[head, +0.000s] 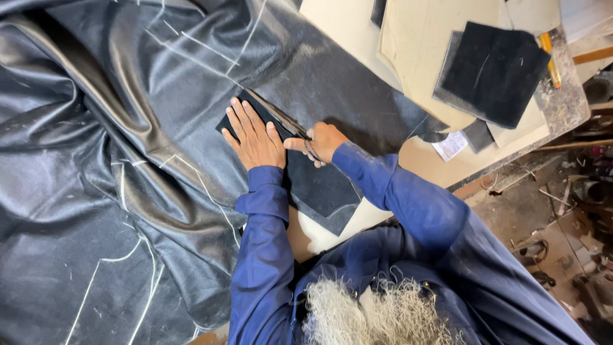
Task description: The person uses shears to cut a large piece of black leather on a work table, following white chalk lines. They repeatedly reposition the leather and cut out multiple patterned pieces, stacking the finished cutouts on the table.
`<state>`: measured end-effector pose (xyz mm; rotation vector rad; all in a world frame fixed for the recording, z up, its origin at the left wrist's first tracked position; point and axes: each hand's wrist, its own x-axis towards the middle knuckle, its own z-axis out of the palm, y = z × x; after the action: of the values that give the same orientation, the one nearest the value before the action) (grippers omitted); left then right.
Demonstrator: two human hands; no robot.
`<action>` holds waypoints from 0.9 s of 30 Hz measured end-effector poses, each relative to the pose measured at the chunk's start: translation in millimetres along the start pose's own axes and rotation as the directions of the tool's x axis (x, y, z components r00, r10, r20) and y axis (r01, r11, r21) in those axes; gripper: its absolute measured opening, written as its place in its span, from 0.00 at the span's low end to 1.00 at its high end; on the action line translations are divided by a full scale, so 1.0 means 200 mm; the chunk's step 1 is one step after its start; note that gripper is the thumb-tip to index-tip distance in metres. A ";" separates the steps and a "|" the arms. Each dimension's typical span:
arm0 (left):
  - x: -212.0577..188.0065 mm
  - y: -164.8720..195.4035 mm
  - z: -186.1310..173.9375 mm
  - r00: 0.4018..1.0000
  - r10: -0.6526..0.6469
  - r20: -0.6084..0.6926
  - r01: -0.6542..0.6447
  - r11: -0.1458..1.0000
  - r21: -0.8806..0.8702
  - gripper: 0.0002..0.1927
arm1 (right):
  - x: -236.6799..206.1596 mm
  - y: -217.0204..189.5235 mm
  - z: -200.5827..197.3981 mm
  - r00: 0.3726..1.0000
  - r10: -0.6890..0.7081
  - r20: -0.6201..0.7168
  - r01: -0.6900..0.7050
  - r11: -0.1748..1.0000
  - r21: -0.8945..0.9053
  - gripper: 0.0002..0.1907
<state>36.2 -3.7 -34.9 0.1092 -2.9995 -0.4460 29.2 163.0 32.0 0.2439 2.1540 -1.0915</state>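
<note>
A big sheet of shiny black leather (pixel 96 160) with white chalk lines covers most of the table. My left hand (pixel 255 137) lies flat, fingers spread, on a matte dark cut piece (pixel 319 188) that rests on the leather. My right hand (pixel 324 142) grips the handles of a pair of scissors (pixel 278 115). The long blades point up and left along the top edge of the dark piece, close beside my left fingers.
A stack of dark squares (pixel 495 70) lies on pale card patterns (pixel 421 45) at the table's far right. A yellow pencil (pixel 549 57) sits beside them. A small paper tag (pixel 450 145) lies near the table edge (pixel 511 160). Cluttered floor at right.
</note>
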 end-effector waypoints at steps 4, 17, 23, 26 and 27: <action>0.01 0.01 -0.03 1.000 -0.002 0.003 0.002 1.000 -0.023 0.37 | -0.04 -0.04 -0.02 0.999 -0.044 0.002 0.044 0.999 -0.024 0.35; 0.00 0.02 -0.08 0.926 0.046 -0.375 -0.055 0.998 -0.012 0.30 | 0.31 0.05 -0.45 0.862 0.020 0.507 -0.022 1.000 -0.001 0.39; 0.01 -0.01 -0.09 0.890 0.036 -0.454 -0.047 0.999 -0.014 0.23 | 0.78 -0.36 -0.57 0.782 0.023 0.623 0.146 0.965 -0.218 0.35; 0.01 -0.04 -0.08 0.889 0.024 -0.456 -0.038 0.999 -0.022 0.23 | 0.89 -0.58 -0.59 0.785 0.091 0.613 0.305 0.804 -0.510 0.34; 0.02 -0.04 -0.08 0.895 0.017 -0.445 -0.028 0.999 -0.017 0.23 | 0.91 -0.63 -0.59 0.783 0.088 0.616 0.352 0.753 -0.556 0.33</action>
<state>35.4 -16.9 -22.8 0.1513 -2.5406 -0.3898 -221.6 149.3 39.7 -0.5500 1.8056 -0.3315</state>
